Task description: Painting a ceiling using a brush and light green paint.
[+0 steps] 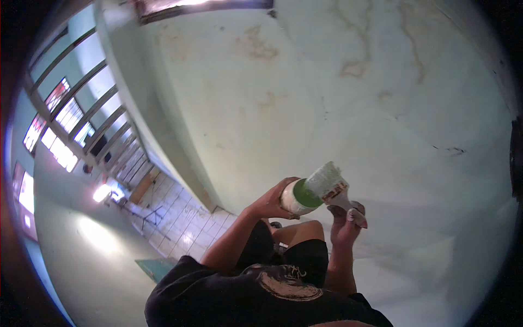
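My left hand is wrapped round a white paint tub that is tilted and shows light green paint inside. In my right hand is a wide paintbrush, gripped by its handle. Its pale bristles are coated with paint and overlap the tub's rim; whether they touch it I cannot tell. Beyond both hands stands a pale green wall with brownish stains.
At the left a lit work lamp stands on a tripod over the tiled floor. A slatted railing rises beside a wall edge. A framed opening is at the top. A green board lies near my left elbow.
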Demonstrator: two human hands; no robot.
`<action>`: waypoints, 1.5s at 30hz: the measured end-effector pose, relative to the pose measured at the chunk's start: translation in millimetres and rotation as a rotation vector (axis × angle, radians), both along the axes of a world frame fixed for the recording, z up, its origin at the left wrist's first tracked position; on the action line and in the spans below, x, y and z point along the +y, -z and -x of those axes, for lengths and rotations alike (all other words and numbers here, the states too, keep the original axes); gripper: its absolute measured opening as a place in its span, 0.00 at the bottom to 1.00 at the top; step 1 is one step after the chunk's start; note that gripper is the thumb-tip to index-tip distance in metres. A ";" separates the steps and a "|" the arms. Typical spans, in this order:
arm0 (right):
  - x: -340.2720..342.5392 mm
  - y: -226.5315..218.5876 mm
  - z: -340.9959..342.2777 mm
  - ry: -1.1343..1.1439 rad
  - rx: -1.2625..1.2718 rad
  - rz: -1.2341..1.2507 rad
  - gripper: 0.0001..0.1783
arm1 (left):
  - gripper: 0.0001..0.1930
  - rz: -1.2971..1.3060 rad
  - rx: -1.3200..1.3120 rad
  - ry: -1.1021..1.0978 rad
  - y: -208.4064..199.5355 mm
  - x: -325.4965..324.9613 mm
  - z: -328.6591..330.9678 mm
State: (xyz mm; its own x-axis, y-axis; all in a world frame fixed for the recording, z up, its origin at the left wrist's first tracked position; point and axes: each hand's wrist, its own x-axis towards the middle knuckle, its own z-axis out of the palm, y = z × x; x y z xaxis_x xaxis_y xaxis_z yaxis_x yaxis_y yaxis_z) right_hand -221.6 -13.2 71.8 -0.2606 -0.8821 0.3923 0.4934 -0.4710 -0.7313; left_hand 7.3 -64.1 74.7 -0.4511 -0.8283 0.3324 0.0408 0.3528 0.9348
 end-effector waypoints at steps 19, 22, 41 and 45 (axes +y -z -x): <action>-2.8 -73.2 2.6 0.083 -0.244 0.091 0.19 | 0.42 -0.019 0.047 -0.025 -70.9 5.6 36.6; -1.6 -95.2 -1.3 0.125 -0.224 0.053 0.23 | 0.39 -0.016 0.095 -0.025 -79.1 3.9 45.3; -6.7 -131.5 32.4 0.151 -0.168 0.141 0.28 | 0.40 0.024 0.140 -0.016 -112.4 -10.1 78.2; -5.8 -125.8 37.4 0.119 -0.149 0.113 0.28 | 0.44 -0.039 0.145 0.003 -117.7 -5.9 75.6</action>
